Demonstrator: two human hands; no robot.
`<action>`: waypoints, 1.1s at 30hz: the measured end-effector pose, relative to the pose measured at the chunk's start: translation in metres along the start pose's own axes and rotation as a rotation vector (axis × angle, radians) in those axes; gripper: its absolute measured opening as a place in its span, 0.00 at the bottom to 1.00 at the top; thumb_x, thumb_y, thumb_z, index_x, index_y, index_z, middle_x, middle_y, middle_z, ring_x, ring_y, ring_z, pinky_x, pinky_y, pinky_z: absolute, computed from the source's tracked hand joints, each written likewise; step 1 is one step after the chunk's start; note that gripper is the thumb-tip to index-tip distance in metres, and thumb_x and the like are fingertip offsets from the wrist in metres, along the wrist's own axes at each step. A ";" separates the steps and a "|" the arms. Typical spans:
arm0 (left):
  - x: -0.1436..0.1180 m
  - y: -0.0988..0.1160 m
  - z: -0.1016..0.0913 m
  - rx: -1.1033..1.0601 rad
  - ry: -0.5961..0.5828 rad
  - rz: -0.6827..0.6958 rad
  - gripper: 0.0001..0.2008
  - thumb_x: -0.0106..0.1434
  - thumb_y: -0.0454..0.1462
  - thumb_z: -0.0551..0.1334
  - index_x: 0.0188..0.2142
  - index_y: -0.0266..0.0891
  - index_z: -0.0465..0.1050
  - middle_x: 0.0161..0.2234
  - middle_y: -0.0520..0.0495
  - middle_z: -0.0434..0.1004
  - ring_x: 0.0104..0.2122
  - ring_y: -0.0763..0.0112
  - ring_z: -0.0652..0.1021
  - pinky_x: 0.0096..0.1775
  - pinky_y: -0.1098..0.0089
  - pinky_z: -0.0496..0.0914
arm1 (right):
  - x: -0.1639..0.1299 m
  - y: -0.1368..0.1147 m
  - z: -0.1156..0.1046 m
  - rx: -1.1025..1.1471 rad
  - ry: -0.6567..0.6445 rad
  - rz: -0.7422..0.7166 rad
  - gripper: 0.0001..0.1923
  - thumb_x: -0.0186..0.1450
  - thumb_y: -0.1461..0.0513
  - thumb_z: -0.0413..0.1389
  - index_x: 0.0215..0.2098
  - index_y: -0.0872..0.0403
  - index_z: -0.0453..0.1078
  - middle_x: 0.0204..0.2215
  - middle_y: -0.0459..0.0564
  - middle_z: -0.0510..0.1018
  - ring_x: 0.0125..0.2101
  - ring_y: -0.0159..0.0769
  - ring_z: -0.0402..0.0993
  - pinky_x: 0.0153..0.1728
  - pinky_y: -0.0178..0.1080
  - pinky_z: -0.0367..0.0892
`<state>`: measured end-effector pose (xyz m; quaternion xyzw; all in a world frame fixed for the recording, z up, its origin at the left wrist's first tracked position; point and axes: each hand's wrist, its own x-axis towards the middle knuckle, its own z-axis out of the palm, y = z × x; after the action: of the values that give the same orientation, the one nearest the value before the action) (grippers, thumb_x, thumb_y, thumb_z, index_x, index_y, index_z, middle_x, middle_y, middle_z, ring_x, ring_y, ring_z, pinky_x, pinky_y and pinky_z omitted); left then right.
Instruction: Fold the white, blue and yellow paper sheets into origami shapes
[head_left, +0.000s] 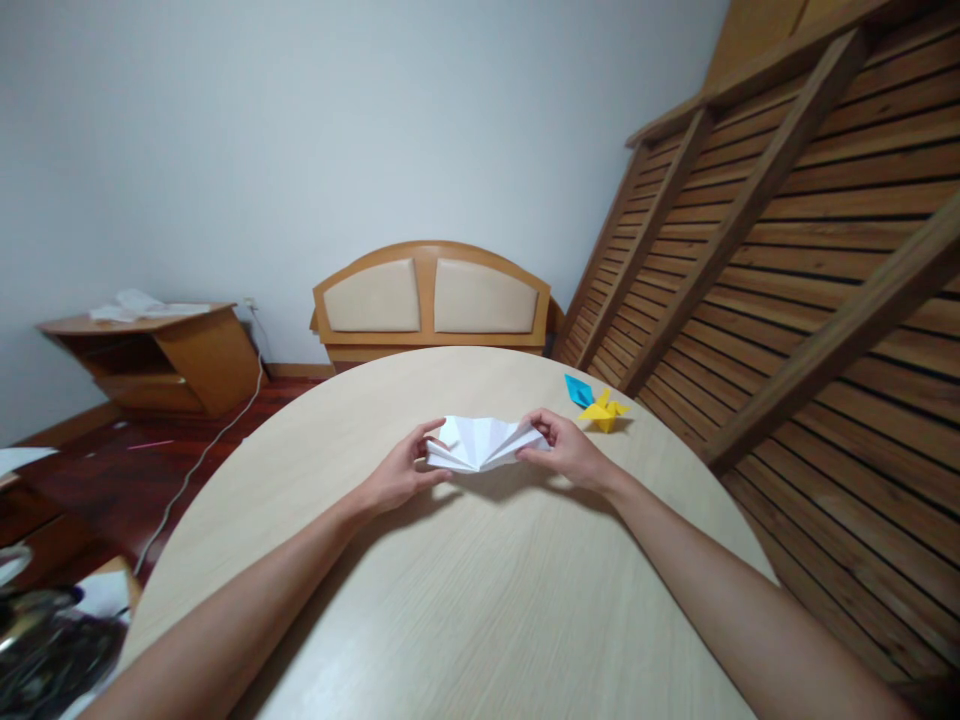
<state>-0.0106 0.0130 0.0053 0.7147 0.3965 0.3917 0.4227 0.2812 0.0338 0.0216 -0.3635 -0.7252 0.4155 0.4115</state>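
A white sheet of paper (480, 445), creased into fan-like folds that meet at its near middle, is held just over the table between both hands. My left hand (405, 465) grips its left end, fingers at the far edge and thumb at the near one. At the right end, my right hand (562, 448) pinches the folded paper between thumb and fingers. Beyond my right hand stand a yellow origami bird (602, 411) and a blue folded paper piece (578, 391), close beside each other.
The round pale wooden table (465, 610) fills the foreground. Behind it stands a padded headboard (431, 295). A slatted wooden panel (810, 260) leans on the right. Left are a low cabinet (202, 360) with papers on top and a white cable (199, 465) across the floor.
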 end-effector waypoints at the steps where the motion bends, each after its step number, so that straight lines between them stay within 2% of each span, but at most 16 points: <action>1: 0.001 0.001 -0.001 -0.019 0.012 -0.010 0.37 0.56 0.40 0.70 0.63 0.40 0.59 0.41 0.44 0.77 0.40 0.62 0.78 0.46 0.57 0.72 | 0.001 -0.001 -0.001 0.021 0.024 -0.008 0.22 0.53 0.57 0.68 0.41 0.54 0.67 0.34 0.47 0.76 0.32 0.35 0.74 0.33 0.37 0.69; 3: 0.001 0.006 -0.002 -0.034 0.041 -0.013 0.31 0.55 0.43 0.71 0.56 0.39 0.67 0.38 0.44 0.77 0.38 0.62 0.78 0.43 0.59 0.73 | 0.001 -0.004 -0.002 0.066 0.066 -0.018 0.24 0.52 0.56 0.68 0.43 0.53 0.67 0.36 0.48 0.77 0.34 0.36 0.76 0.35 0.38 0.71; 5: 0.001 0.013 -0.003 -0.031 0.067 -0.009 0.22 0.54 0.46 0.71 0.45 0.37 0.75 0.36 0.44 0.78 0.35 0.63 0.78 0.39 0.62 0.72 | 0.001 -0.009 -0.001 0.112 0.113 -0.027 0.27 0.52 0.55 0.69 0.45 0.52 0.66 0.37 0.48 0.77 0.35 0.37 0.77 0.35 0.38 0.73; 7: 0.000 0.022 -0.002 -0.028 0.104 -0.006 0.19 0.53 0.49 0.71 0.35 0.36 0.75 0.31 0.46 0.77 0.31 0.67 0.76 0.33 0.68 0.70 | 0.000 -0.015 0.002 0.156 0.161 -0.034 0.28 0.52 0.55 0.70 0.47 0.51 0.66 0.37 0.48 0.78 0.36 0.37 0.77 0.35 0.38 0.74; 9: -0.001 0.030 0.000 -0.045 0.162 0.022 0.20 0.53 0.51 0.70 0.31 0.36 0.74 0.27 0.49 0.75 0.27 0.70 0.74 0.29 0.71 0.67 | 0.000 -0.020 0.005 0.212 0.199 -0.037 0.29 0.52 0.54 0.70 0.48 0.50 0.65 0.37 0.47 0.78 0.35 0.36 0.77 0.35 0.38 0.74; 14: -0.004 0.043 0.006 -0.117 0.330 0.089 0.22 0.53 0.54 0.69 0.30 0.36 0.72 0.22 0.52 0.71 0.22 0.74 0.69 0.25 0.75 0.63 | -0.001 -0.031 0.009 0.291 0.273 -0.063 0.32 0.51 0.51 0.70 0.49 0.48 0.63 0.39 0.48 0.78 0.34 0.37 0.78 0.34 0.38 0.75; 19: -0.006 0.055 0.013 -0.117 0.450 0.125 0.21 0.55 0.53 0.67 0.30 0.37 0.71 0.22 0.53 0.70 0.22 0.74 0.68 0.23 0.75 0.61 | -0.001 -0.038 0.008 0.351 0.297 -0.076 0.34 0.51 0.49 0.70 0.50 0.47 0.62 0.42 0.48 0.78 0.35 0.38 0.78 0.36 0.40 0.76; 23: -0.005 0.057 0.016 -0.105 0.474 0.059 0.20 0.55 0.52 0.67 0.31 0.36 0.72 0.24 0.53 0.70 0.24 0.73 0.69 0.25 0.75 0.62 | 0.003 -0.033 0.006 0.355 0.321 -0.037 0.34 0.51 0.51 0.70 0.50 0.49 0.62 0.42 0.49 0.79 0.36 0.38 0.79 0.36 0.40 0.76; 26: -0.002 0.054 0.017 -0.131 0.481 -0.059 0.21 0.54 0.52 0.68 0.31 0.35 0.73 0.24 0.52 0.72 0.24 0.73 0.69 0.25 0.75 0.61 | 0.007 -0.024 0.007 0.347 0.351 0.014 0.33 0.49 0.53 0.71 0.48 0.51 0.63 0.42 0.50 0.80 0.37 0.38 0.79 0.39 0.39 0.75; 29: -0.001 0.050 0.016 -0.206 0.427 -0.171 0.23 0.52 0.53 0.68 0.35 0.34 0.74 0.26 0.50 0.75 0.25 0.71 0.72 0.26 0.74 0.61 | 0.009 -0.017 0.008 0.325 0.366 0.071 0.33 0.49 0.53 0.71 0.48 0.52 0.64 0.44 0.52 0.81 0.38 0.41 0.80 0.40 0.41 0.75; 33: -0.002 0.046 0.014 -0.165 0.367 -0.212 0.24 0.52 0.53 0.68 0.35 0.32 0.75 0.29 0.47 0.77 0.26 0.69 0.74 0.28 0.72 0.64 | 0.009 -0.008 0.006 0.230 0.342 0.139 0.34 0.49 0.55 0.72 0.50 0.53 0.66 0.43 0.56 0.81 0.40 0.45 0.80 0.41 0.44 0.76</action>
<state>0.0120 -0.0078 0.0428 0.5488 0.5060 0.4996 0.4394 0.2708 0.0365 0.0299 -0.4286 -0.5659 0.4551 0.5376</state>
